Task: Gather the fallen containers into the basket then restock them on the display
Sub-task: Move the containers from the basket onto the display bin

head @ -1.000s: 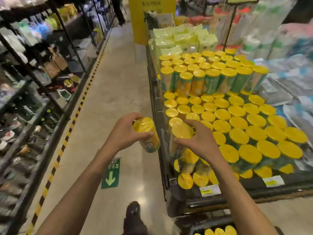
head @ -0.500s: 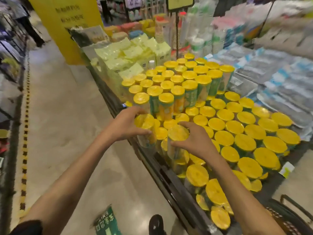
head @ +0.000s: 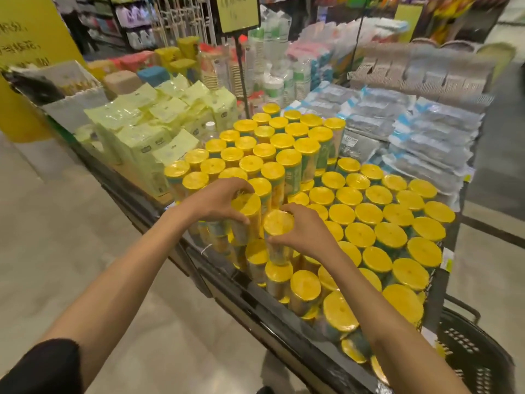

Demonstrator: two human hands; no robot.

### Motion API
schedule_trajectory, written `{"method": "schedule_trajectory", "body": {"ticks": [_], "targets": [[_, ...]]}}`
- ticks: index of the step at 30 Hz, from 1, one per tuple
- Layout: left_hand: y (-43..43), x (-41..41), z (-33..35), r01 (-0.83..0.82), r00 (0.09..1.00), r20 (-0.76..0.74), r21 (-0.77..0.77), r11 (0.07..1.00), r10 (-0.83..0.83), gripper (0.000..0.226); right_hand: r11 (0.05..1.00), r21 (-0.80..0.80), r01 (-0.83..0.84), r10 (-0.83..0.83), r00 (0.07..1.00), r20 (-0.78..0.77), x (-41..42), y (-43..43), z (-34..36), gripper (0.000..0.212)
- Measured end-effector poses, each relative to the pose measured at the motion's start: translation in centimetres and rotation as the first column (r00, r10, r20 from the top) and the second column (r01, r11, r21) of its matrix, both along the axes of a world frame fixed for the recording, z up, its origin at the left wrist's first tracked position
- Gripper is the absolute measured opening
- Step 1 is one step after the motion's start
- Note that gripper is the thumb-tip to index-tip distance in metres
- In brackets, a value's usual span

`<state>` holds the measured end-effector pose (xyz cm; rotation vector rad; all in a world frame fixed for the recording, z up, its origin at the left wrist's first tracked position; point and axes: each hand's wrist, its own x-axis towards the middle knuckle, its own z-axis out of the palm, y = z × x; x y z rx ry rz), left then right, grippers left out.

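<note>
Upright containers (head: 369, 214) fill the middle of the table (head: 255, 302), stacked a tier higher toward the far side. At the near left edge of that block the left hand (head: 216, 200) grips the left container (head: 247, 206) and the right hand (head: 304, 231) grips the right container (head: 278, 223), just beside it. Bagged packets (head: 147, 132) lie left of the block and wrapped packs (head: 426, 137) lie right of it, with a sign (head: 238, 12) on a pole behind. A basket (head: 468, 351) stands on the floor by the table's near right corner.

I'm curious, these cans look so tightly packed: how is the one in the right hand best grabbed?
Grip the can just under its lid, coming from above. It is roughly upright with neighbours crowding its lower body, so only the top is free; the right hand wraps it there.
</note>
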<state>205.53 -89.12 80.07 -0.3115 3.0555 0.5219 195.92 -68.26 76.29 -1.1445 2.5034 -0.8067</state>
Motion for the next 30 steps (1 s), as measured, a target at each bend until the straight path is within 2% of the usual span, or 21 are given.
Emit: {"method": "schedule_trajectory", "body": {"ticks": [8,14,25,30], "targets": [[-2.7,-1.8,-2.2,0.107,0.989,0.105,-0.049,0.993,-0.101,0.08,0.999,0.025,0.048,-0.048,0.999,0.002,0.5,-2.2,-0.6,0.083],[-3.8,-1.8,-3.0,0.128,0.986,0.111,-0.055,0.99,-0.122,0.081,0.999,0.007,0.046,-0.046,0.999,0.002,0.9,-3.9,-0.9,0.076],[-4.6,-2.0,-2.9,0.161,0.981,0.122,-0.064,0.985,-0.153,0.083,0.999,0.042,0.023,-0.022,1.0,-0.014,0.8,-4.8,-1.0,0.081],[-4.6,-1.8,-3.0,0.166,0.978,0.137,-0.078,0.983,-0.155,0.084,0.998,0.061,0.01,-0.011,1.0,0.025,0.5,-4.8,-1.4,0.084]]}}
